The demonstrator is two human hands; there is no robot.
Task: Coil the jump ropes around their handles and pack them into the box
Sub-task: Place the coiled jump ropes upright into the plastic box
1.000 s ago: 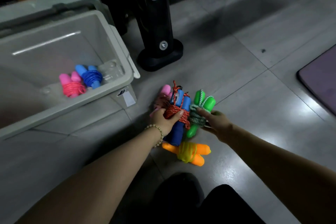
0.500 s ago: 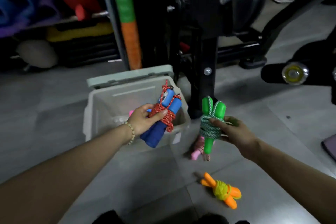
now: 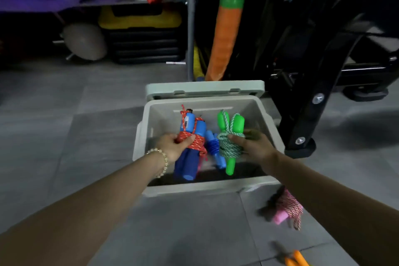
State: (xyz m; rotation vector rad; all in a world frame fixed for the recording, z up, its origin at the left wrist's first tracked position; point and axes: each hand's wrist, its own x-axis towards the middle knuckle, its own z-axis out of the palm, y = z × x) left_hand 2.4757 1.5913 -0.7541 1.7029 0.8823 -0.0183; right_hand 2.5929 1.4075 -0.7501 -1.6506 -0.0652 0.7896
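A grey tiled floor [image 3: 64, 136] carried an open box [image 3: 207, 188] beside a black gym frame [image 3: 306, 103]. Over the box, the left hand [image 3: 172, 147] gripped a blue-handled rope [image 3: 199, 129]; the right hand [image 3: 254, 147] gripped a green-handled rope [image 3: 237, 124].

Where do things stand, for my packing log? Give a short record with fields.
left grip: holds blue-handled rope wound in red cord, over box
right grip: holds green-handled rope, over box
in box: blue coiled rope
on floor: pink-handled rope and orange-handled rope, near side of box, to the right
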